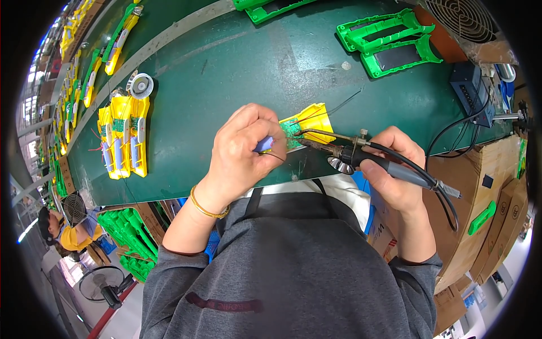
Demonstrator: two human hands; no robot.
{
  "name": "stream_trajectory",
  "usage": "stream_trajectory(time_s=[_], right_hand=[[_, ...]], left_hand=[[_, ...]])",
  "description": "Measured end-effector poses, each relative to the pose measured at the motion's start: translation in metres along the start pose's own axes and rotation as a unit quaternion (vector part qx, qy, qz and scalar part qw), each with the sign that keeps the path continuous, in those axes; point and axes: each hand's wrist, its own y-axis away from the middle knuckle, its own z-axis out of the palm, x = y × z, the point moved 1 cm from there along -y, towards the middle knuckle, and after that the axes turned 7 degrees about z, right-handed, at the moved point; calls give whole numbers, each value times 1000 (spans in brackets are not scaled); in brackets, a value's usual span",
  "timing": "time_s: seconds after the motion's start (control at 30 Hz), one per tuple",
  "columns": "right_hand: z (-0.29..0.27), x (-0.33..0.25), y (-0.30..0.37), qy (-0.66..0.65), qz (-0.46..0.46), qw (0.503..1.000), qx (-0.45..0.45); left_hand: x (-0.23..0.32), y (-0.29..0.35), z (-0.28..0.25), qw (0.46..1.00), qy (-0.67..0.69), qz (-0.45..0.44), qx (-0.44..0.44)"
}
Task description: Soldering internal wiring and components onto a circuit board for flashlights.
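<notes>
My left hand point(243, 152) is closed around a yellow plastic shell point(317, 120), whose flared end points right. A green circuit board point(290, 127) with thin wires sits in the shell, and a blue-purple battery cell point(264, 144) shows between my fingers; the rest is hidden by the hand. My right hand point(403, 192) grips the grey handle of a soldering iron point(407, 173). Its tip and a thin curved feed tube point(330, 134) reach left to the board, beside my left fingertips. Beneath the iron, a shiny reflector cup point(340, 165) is partly visible near the table edge.
Several yellow shells point(121, 138) with boards and cells lie at left, beside a round lamp head point(140, 86). Green frames point(389, 42) lie at far right. A blue power unit point(471, 93) with cables stands right, above cardboard boxes point(480, 181). A metal strip point(169, 37) crosses the table.
</notes>
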Motion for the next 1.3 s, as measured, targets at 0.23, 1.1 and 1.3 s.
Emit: stream_trajectory(time_s=[0.23, 1.1, 1.3], right_hand=[[-2, 7, 1, -41, 36, 998, 4], [1, 3, 1, -43, 33, 999, 0], [-1, 4, 1, -27, 21, 999, 5]], left_hand=[[1, -2, -2, 1000, -10, 8, -18], [1, 0, 3, 1000, -8, 1, 11], [-1, 1, 6, 1000, -20, 14, 18]])
